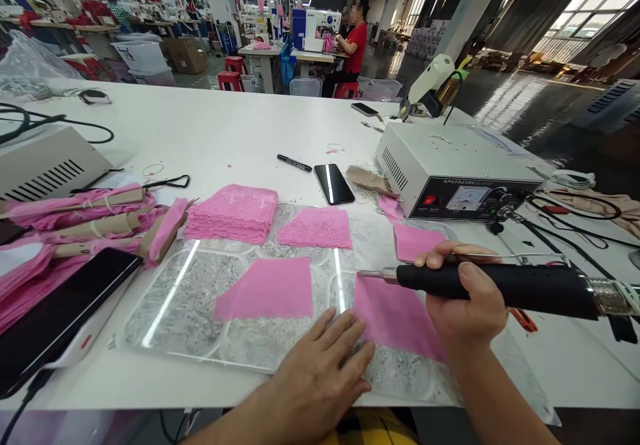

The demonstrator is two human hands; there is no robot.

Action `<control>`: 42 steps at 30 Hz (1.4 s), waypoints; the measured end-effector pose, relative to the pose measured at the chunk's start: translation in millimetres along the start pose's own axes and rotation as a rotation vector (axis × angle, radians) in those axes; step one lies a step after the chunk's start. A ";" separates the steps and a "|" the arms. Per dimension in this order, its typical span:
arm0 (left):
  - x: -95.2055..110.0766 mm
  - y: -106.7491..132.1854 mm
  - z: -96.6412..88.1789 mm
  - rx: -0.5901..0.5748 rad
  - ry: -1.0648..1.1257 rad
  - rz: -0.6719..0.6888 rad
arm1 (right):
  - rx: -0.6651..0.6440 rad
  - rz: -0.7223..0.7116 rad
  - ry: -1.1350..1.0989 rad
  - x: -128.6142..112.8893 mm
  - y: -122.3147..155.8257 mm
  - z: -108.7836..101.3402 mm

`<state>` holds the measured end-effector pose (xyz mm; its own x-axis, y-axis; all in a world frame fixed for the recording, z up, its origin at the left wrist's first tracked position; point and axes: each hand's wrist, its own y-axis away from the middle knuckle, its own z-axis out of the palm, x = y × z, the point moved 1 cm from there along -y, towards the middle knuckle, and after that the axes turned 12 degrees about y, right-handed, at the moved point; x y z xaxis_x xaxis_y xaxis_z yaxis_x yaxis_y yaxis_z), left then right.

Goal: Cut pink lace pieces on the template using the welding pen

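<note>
My right hand (467, 301) is closed round a black ultrasonic cutter handle (505, 288), whose metal tip points left over a pink fabric piece (395, 315). My left hand (320, 371) lies flat with fingers stretched out, pressing the near edge of that pink piece on a clear plate (200, 298). Another cut pink piece (267, 289) lies on the plate to the left. A lace piece (316, 228) and a stack of pink lace (233, 213) sit behind it.
A white ultrasonic machine (450, 175) stands at the right with cables. A black phone (334, 183) and a pen (294, 163) lie mid-table. Pink lace rolls (85, 215) and a tablet (55, 318) are at the left. A person in red sits at a far sewing table.
</note>
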<state>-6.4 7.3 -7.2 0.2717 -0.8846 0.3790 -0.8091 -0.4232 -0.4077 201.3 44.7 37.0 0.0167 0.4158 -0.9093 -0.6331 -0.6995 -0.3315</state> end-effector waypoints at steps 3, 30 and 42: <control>0.3 1.6 1.9 0.026 0.004 -0.014 | 0.000 0.011 0.009 -0.7 0.8 0.8; -0.1 4.6 -3.7 0.094 0.022 0.019 | -0.045 0.047 -0.030 -5.1 4.9 -8.7; 1.8 9.6 -0.7 0.061 0.036 0.006 | -0.052 0.069 0.050 -9.8 2.2 -10.1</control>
<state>-14.0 1.8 -9.8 0.2473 -0.8799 0.4057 -0.7774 -0.4301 -0.4590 207.6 33.2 42.6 0.0140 0.3368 -0.9415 -0.5928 -0.7555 -0.2790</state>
